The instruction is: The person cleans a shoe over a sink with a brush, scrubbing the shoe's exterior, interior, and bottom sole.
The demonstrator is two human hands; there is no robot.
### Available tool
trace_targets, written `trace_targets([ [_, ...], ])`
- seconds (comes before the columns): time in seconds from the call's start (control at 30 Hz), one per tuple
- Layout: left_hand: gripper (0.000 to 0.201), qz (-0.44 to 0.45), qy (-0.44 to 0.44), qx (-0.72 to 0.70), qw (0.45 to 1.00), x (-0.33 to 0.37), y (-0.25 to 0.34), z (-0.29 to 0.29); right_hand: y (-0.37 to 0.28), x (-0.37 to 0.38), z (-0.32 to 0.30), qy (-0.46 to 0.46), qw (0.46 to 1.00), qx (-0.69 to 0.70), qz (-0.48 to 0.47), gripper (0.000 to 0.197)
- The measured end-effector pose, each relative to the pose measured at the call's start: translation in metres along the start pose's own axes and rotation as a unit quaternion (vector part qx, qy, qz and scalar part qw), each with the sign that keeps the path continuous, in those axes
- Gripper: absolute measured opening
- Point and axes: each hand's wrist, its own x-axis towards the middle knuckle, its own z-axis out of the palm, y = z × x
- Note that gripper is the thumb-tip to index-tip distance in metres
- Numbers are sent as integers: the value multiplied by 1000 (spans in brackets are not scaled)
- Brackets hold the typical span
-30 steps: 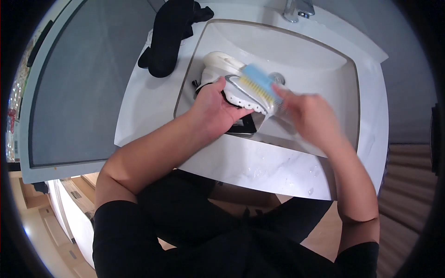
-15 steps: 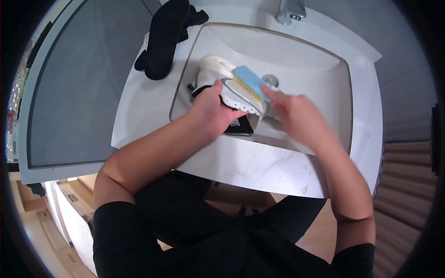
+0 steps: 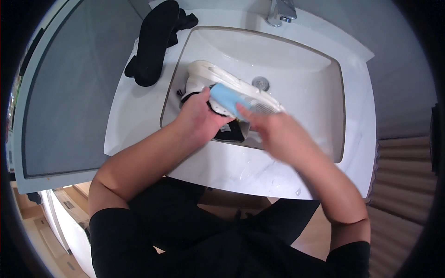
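My left hand (image 3: 200,116) is closed on a white sneaker (image 3: 222,79) with black lining, tilted on its side within the basin. Gripped in my right hand (image 3: 280,134) is a blue scrub brush (image 3: 225,97), laid against the shoe's side close to my left fingers. Its yellow bristles are mostly hidden beneath the blue back. Below the sneaker, by the basin's near edge, shows a black piece with a pale label (image 3: 230,132); I cannot tell whether it belongs to this shoe or another.
The white sink (image 3: 315,102) has a metal drain (image 3: 261,84) in its middle and a chrome faucet (image 3: 280,13) at the back. Black insole-shaped pieces (image 3: 155,48) lie on the left counter, beside a grey cabinet door (image 3: 79,92). Water drops dot the front counter.
The brush has moved left and down along the sneaker, toward my left hand. The sneaker has turned, so its top side faces up differently. The whole view has shifted slightly.
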Motion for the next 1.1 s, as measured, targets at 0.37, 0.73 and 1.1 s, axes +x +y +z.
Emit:
trace_targets([
  [0.37,54,-13,-29,-7,999,7,-3,11,31,18,-26,-5,996,28,83,48],
  [0.73,50,-47,-80,321,943,-7,25,-5,25,6,-24,36,994,-4,107,42],
  [1.1,101,251,-197,900,297,66,74,13,40,7,-27,22,994,17,107,44],
])
